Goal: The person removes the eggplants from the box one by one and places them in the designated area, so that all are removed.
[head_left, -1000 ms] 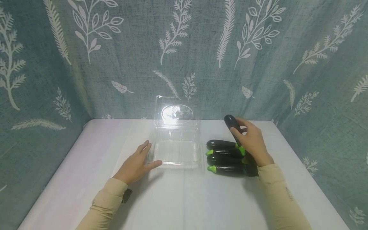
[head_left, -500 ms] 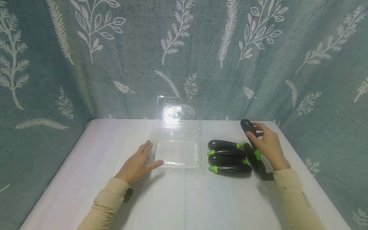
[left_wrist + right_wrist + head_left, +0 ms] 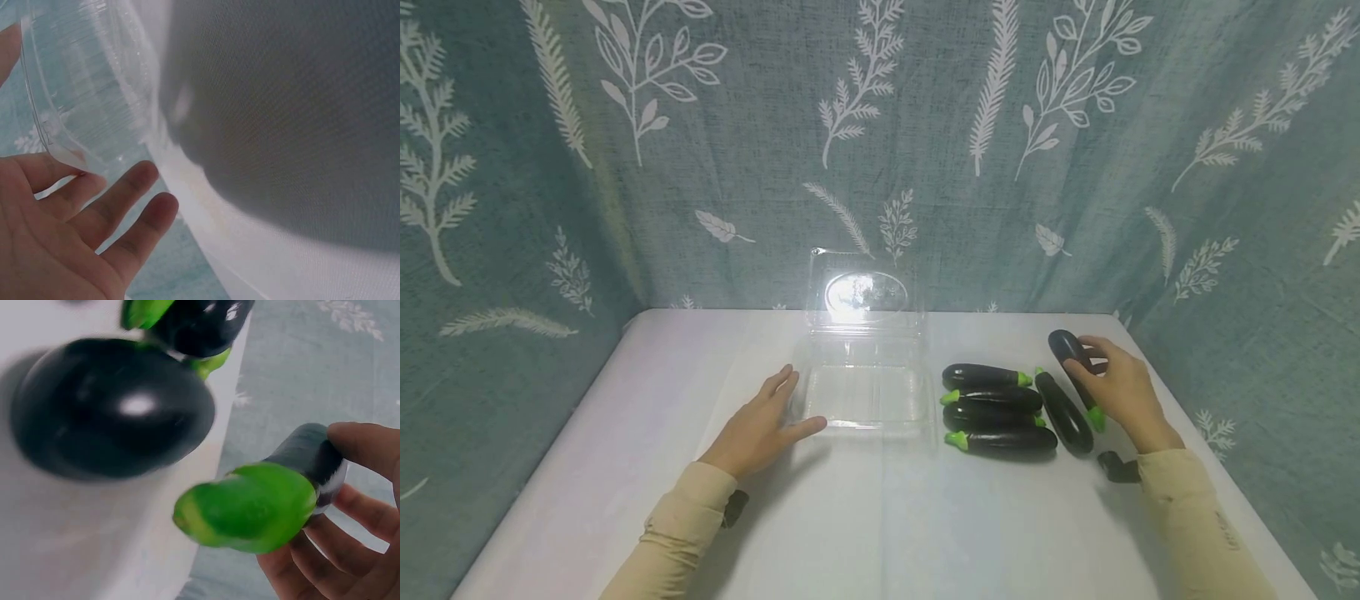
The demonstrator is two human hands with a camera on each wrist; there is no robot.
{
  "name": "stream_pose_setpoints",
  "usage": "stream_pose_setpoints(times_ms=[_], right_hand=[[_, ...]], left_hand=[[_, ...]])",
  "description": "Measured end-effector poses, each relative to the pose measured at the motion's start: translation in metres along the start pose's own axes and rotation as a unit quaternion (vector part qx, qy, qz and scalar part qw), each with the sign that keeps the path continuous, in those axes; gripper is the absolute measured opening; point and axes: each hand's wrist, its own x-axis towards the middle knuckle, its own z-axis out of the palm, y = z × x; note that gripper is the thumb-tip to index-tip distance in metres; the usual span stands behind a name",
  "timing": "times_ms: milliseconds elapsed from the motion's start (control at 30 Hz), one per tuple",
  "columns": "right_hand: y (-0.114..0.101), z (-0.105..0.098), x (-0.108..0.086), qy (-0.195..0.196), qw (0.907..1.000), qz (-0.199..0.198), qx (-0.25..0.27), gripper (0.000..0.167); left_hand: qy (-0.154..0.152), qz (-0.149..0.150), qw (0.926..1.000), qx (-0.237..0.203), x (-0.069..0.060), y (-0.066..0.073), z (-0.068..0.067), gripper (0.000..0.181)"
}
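Observation:
Near the table's right side, my right hand [image 3: 1122, 390] grips a dark purple eggplant [image 3: 1070, 348] between thumb and fingers. Its green stem end [image 3: 250, 506] points toward the camera in the right wrist view. Just left of it, another eggplant [image 3: 1063, 412] lies slanted on the table. Several more eggplants [image 3: 1000, 441] lie stacked side by side in a row, stems alternating. My left hand [image 3: 758, 427] rests at the left front corner of a clear plastic clamshell box [image 3: 865, 427], fingers extended and touching its rim. The box's lid [image 3: 865, 296] stands raised at the back.
A white-covered table [image 3: 880, 517] carries everything. Grey-green curtains [image 3: 760, 150] with white leaf prints hang behind it and on both sides. Dark wrist devices [image 3: 1117, 467] show beside both cuffs.
My right hand has moved right with its eggplant, away from the row, and lowered toward the table. The slanted eggplant has come into plain view. My left hand and the box stay put.

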Motion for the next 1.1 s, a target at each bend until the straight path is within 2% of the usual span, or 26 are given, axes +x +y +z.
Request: stream_pose_setpoints(times_ms=[533,1100], right_hand=[[0.016,0.008,-0.003,-0.058,0.9975,0.041,-0.007,0.060],[0.026,0.017,-0.006,-0.065,0.9973,0.034,-0.005,0.056]], left_hand=[[-0.001,-0.003,1.0000,-0.002,0.000,0.000,0.000,0.106],[0.005,0.005,1.0000,0.006,0.000,0.002,-0.001,0.102]])
